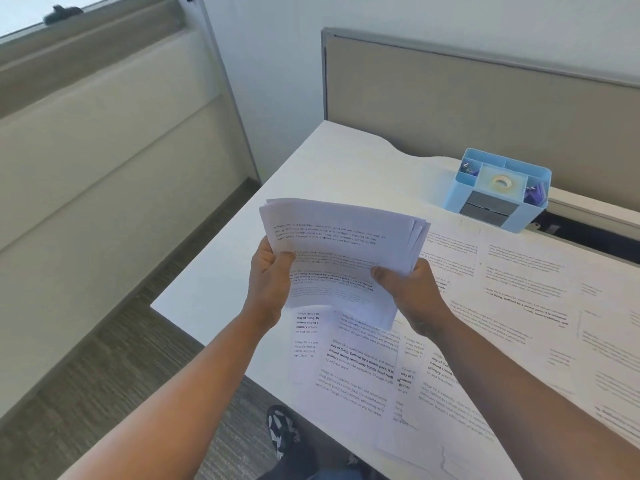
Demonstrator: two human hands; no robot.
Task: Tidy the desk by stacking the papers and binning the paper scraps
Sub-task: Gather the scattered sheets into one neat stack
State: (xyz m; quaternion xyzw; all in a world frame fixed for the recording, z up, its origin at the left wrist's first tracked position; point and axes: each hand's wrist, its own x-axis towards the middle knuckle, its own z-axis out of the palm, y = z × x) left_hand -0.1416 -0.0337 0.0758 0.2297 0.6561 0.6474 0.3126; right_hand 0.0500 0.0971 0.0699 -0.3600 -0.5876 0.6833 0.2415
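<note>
I hold a sheaf of printed papers (341, 244) in the air above the white desk (214, 271). My left hand (270, 275) grips its left edge, thumb on top. My right hand (407, 287) grips the lower right edge, thumb across the text. The sheets in the sheaf are fanned and uneven at the right side. Several loose printed sheets (360, 368) lie overlapping on the desk below my hands, and more sheets (526, 289) cover the desk to the right. No paper scraps or bin show in view.
A light blue desk organiser (498, 190) with a tape roll and clips stands at the back of the desk. A grey partition panel (467, 95) runs behind it. Left of the desk is carpeted floor (104, 358), and my shoe (282, 427) shows by the desk's front edge.
</note>
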